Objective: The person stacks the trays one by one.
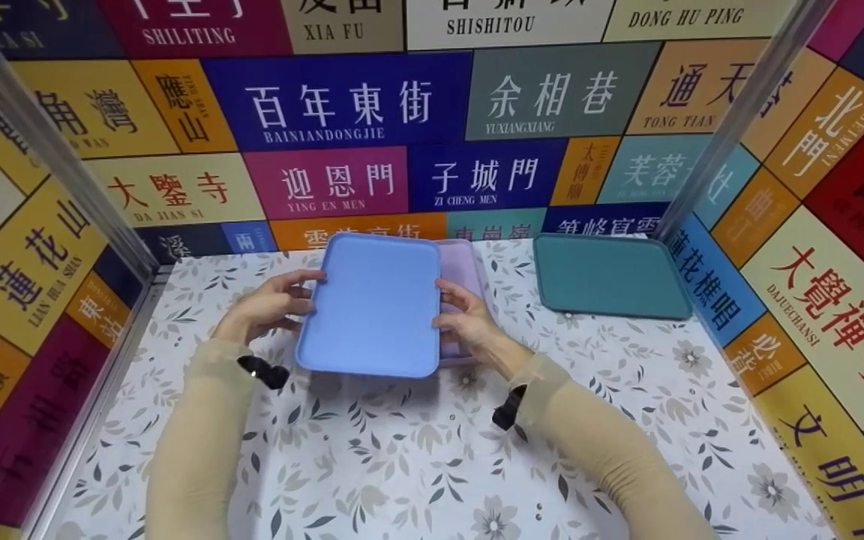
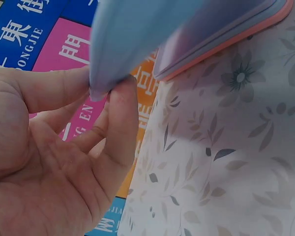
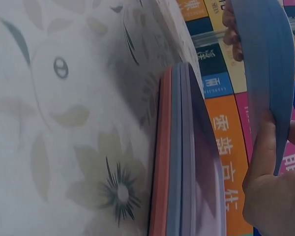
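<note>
A light blue rectangular tray (image 1: 373, 306) is held by both hands, raised off the table. My left hand (image 1: 271, 306) pinches its left edge; in the left wrist view the thumb and fingers (image 2: 123, 115) meet on either side of the rim. On the opposite edge my right hand (image 1: 473, 324) grips with thumb and fingers, as the right wrist view also shows. Below the blue tray and apart from it lies a stack of trays: a lavender tray (image 1: 463, 264) on top, with blue-grey and coral (image 3: 162, 147) rims lower down. Most of the stack is hidden from the head view.
A dark green tray (image 1: 612, 276) lies flat at the back right of the table. White cloth with a leaf and flower print covers the tabletop (image 1: 402, 465). Panels with coloured lettering (image 1: 334, 101) enclose the back and both sides, with metal posts at the corners.
</note>
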`<state>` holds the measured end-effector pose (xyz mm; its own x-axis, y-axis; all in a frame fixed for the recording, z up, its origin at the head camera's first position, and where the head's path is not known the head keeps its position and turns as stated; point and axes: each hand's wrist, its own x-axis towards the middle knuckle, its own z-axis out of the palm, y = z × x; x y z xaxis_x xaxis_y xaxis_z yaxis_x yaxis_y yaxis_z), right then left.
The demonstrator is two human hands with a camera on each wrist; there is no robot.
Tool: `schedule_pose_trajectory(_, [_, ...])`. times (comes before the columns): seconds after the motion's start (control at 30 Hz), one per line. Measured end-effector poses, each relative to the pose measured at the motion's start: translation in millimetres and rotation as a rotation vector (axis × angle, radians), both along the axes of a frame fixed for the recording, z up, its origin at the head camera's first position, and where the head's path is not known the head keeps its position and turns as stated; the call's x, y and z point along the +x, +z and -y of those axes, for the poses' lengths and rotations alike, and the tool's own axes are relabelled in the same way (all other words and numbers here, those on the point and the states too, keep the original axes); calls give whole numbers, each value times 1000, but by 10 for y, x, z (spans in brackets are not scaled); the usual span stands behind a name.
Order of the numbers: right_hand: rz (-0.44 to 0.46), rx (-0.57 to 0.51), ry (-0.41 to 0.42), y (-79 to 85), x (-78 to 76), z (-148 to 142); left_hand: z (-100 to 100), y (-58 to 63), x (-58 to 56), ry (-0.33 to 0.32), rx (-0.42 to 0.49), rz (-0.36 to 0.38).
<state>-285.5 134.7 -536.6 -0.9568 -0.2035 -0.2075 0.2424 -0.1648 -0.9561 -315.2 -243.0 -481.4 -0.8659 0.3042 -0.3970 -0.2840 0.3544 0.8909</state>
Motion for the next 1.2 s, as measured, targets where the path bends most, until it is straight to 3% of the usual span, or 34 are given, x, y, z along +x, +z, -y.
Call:
schedule_pose_trajectory(0.23, [-5, 69, 34, 69, -127, -194, -161, -44, 18, 21, 20, -30])
schedule_pose_trajectory(0.53, [-34, 175, 15, 116, -342, -481, -527, -219, -26, 61, 54, -129])
schedule_pose_trajectory(0.8, [-117, 359, -5, 39, -483, -689, -910, -350, -61, 151, 5, -212])
schedule_pose_trajectory(1.03, [-72, 396, -27, -54, -544, -813, -1180, -463, -143, 216, -15, -200])
schedule_pose_trajectory(1.2, [-74, 470, -44, -105, -551, -836, -1297, -527, -164, 217, -71, -246])
